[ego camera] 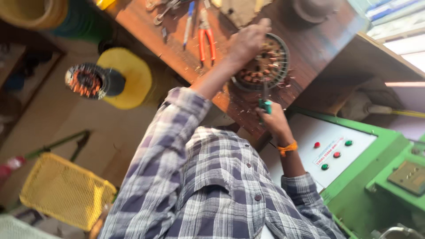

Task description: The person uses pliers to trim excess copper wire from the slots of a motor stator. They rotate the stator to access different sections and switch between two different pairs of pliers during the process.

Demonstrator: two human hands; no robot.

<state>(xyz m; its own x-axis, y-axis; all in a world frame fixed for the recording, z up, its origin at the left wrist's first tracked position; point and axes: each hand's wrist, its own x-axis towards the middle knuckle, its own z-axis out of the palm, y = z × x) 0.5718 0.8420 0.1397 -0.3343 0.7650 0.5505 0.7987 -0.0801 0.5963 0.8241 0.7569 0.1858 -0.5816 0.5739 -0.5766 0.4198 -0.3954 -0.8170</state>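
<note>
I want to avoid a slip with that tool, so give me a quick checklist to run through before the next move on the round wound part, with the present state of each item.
1. Left hand steadying the round wound part: ok, it rests on the top rim.
2. Right hand gripping the green-handled tool: ok, fingers closed round the handle.
3. Tool tip placed on the windings: cannot tell, the frame is blurred.
4. Part seated flat on the wooden bench: cannot tell.
5. Red-handled pliers out of the way: ok, lying apart on the bench.
6. Bench clear of scraps by the part: not ok, small bits lie scattered there.
</note>
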